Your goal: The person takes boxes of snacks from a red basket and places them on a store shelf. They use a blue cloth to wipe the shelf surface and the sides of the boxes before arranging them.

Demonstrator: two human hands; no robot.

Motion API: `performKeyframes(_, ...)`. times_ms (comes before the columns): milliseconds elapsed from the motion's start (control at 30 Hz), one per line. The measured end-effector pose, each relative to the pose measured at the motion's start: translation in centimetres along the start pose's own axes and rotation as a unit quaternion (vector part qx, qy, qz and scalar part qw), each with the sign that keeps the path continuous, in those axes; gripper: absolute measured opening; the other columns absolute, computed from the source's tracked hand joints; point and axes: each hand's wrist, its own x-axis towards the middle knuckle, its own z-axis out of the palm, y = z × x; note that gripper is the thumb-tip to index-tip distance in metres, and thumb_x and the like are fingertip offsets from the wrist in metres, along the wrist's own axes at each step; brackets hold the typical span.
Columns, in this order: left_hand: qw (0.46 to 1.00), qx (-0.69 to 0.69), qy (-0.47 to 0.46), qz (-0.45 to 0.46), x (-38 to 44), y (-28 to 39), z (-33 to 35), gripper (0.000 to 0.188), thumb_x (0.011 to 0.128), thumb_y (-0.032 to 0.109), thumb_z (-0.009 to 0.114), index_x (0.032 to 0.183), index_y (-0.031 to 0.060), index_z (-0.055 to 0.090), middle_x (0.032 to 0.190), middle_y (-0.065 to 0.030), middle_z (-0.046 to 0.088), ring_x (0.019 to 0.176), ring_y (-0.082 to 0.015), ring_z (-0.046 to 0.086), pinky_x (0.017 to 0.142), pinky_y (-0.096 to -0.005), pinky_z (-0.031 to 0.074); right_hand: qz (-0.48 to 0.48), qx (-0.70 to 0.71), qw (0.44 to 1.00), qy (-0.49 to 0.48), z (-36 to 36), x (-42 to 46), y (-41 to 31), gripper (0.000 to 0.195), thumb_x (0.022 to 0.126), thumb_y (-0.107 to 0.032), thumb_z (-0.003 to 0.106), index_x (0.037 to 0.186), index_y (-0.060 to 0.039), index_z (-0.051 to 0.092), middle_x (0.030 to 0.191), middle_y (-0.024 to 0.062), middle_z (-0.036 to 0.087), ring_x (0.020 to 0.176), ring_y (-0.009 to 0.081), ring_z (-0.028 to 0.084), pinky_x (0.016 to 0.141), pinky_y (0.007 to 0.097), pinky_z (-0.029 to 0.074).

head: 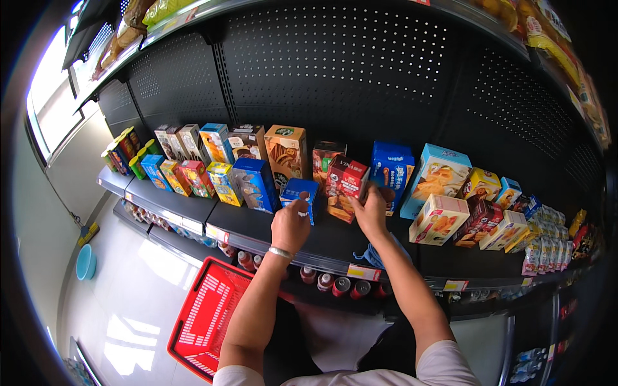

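Note:
At the middle of a black store shelf, my left hand is at the front of a small blue biscuit box, its fingers curled against it. My right hand grips the right side of a red VINA snack box, which leans a little. Behind the red box stands a brown-red box; to its right is a larger blue biscuit box. A tall orange-brown box stands behind the small blue one. A blue cloth lies on the shelf, partly behind my right forearm.
Snack boxes and cans line the shelf at left; cartons and small bagged packs stand at right. A red shopping basket is below, left of my legs. Bottles and cans fill the lower shelf. Bagged goods overhang above.

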Motion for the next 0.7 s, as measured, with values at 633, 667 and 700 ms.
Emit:
performKeyframes(633, 0.996, -0.003, -0.077, 0.032, -1.0, 2.1, -0.8, 0.021, 0.08, 0.006, 0.07, 0.101, 0.0046, 0.068, 0.087, -0.0128, 0.072, 0.077, -0.0294, 0.072, 0.068, -0.0385, 0.055, -0.032, -0.011, 0.999, 0.01, 2.7, 0.4, 2.9, 0.046, 0.081, -0.008, 0.077, 0.122, 0.0016, 0.058, 0.096, 0.0204, 0.07, 0.075, 0.0311, 0.07, 0.067, 0.0379, 0.055)
performKeyframes(667, 0.996, -0.003, -0.077, 0.033, -1.0, 2.1, -0.7, 0.021, 0.08, 0.007, 0.07, 0.1, 0.0065, 0.067, 0.085, -0.0121, 0.072, 0.078, -0.031, 0.071, 0.069, -0.0406, 0.055, -0.033, -0.017, 0.999, 0.012, 2.7, 0.4, 2.9, 0.046, 0.081, -0.008, 0.077, 0.122, 0.0016, 0.058, 0.096, 0.0203, 0.07, 0.075, 0.031, 0.07, 0.067, 0.038, 0.055)
performKeyframes(700, 0.996, -0.003, -0.076, 0.034, -1.0, 2.0, -0.6, 0.021, 0.08, 0.009, 0.071, 0.1, 0.0084, 0.067, 0.084, -0.0115, 0.071, 0.079, -0.0326, 0.07, 0.07, -0.0427, 0.054, -0.035, -0.021, 0.999, 0.014, 2.6, 0.4, 2.7, 0.047, 0.081, -0.008, 0.077, 0.122, 0.0016, 0.058, 0.096, 0.0203, 0.07, 0.075, 0.031, 0.07, 0.067, 0.038, 0.055)
